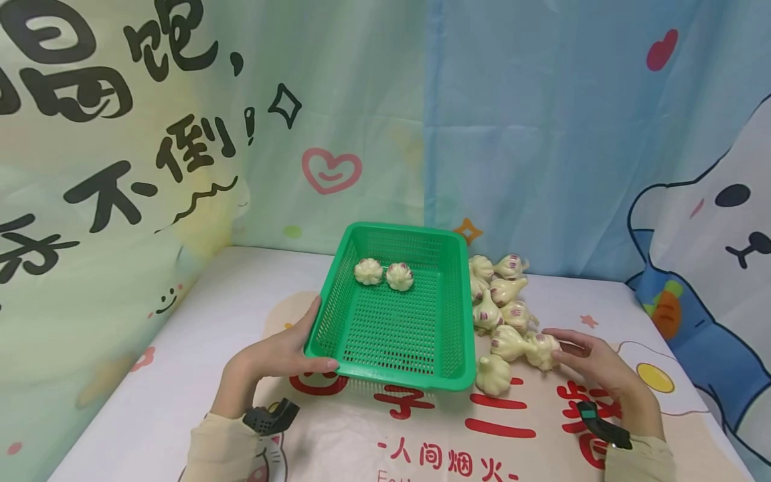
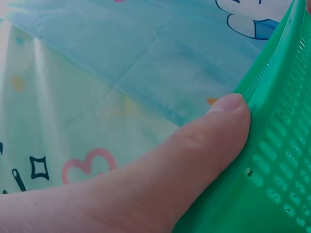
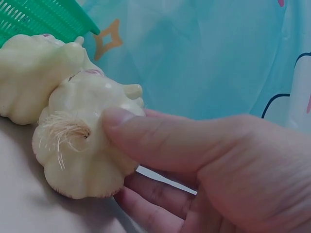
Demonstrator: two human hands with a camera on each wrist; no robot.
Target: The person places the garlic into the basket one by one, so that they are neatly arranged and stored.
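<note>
Two garlic bulbs (image 1: 400, 277) sit in the green perforated plastic basket (image 1: 391, 335), beyond and to the right of the left hand (image 1: 268, 355), whose parted thumb and fingers grip the near left corner, the thumb pressed on the rim. The right hand (image 1: 596, 361) holds a rooted garlic bulb (image 1: 542, 351) between partly closed fingers, its thumb on the near face by the root tuft and the other fingers curled behind and under. Left of and beyond those fingers, loose garlic bulbs (image 1: 486, 313) lie clustered on the desk (image 1: 265, 271) beside the basket's right wall.
</note>
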